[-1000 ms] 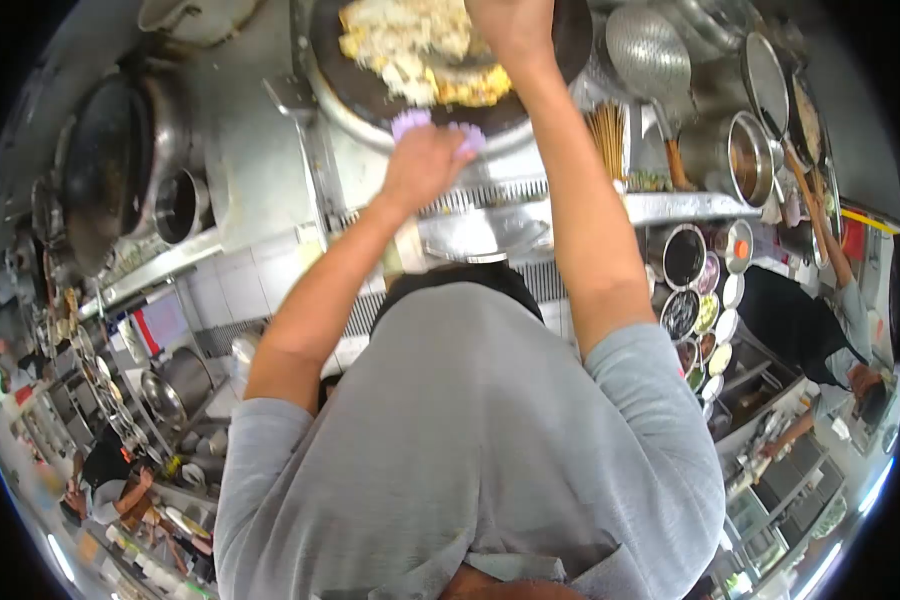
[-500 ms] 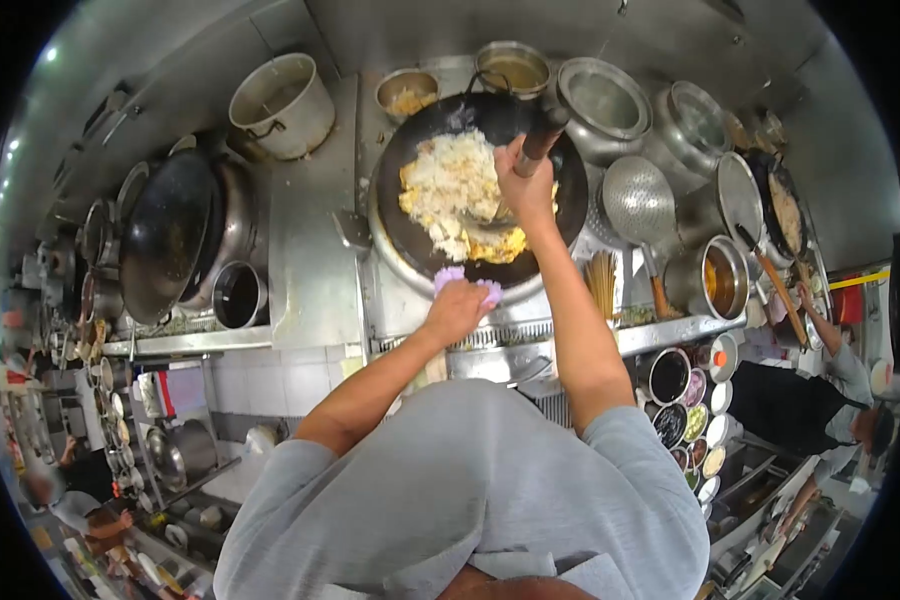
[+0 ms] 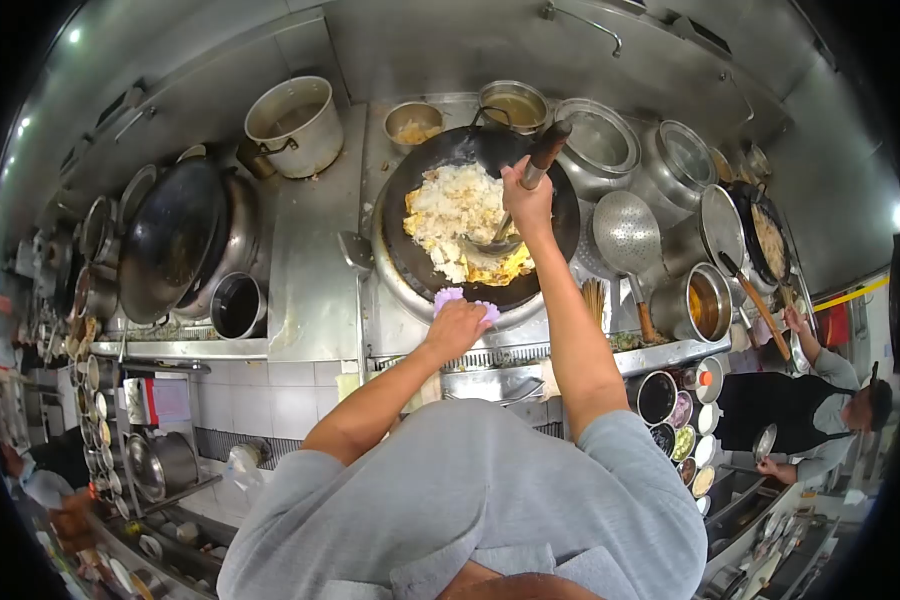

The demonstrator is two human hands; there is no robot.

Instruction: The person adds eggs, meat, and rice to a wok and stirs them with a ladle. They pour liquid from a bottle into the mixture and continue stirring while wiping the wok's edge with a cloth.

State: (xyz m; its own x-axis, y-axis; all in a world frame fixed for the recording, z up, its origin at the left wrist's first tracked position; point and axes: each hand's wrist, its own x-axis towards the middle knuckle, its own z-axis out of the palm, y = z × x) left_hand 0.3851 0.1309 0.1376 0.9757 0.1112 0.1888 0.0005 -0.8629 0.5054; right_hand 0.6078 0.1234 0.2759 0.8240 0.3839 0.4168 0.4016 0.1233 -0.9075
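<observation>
A black wok (image 3: 398,200) sits on the stove in front of me. Inside it lies a heap of white rice (image 3: 460,198) with yellow egg (image 3: 500,270) along its lower edge. My right hand (image 3: 530,200) is closed around the handle of a metal ladle (image 3: 497,247), its bowl down in the wok between rice and egg. At the wok's near rim my left hand (image 3: 457,328) grips a folded purple cloth (image 3: 462,298) pressed against the edge. The fingertips of the left hand are partly hidden by the cloth.
Right of the wok are a perforated skimmer (image 3: 627,232), a pot of orange-brown liquid (image 3: 708,303) and several metal pots. A big pot (image 3: 295,125) and a large dark wok (image 3: 170,240) stand left. A co-worker (image 3: 810,410) is at the far right, near containers of ingredients.
The ladle's bowl shows more clearly at the food's lower right, with its handle tilted differently. The view has shifted slightly. My left hand stays at the rim with the cloth.
</observation>
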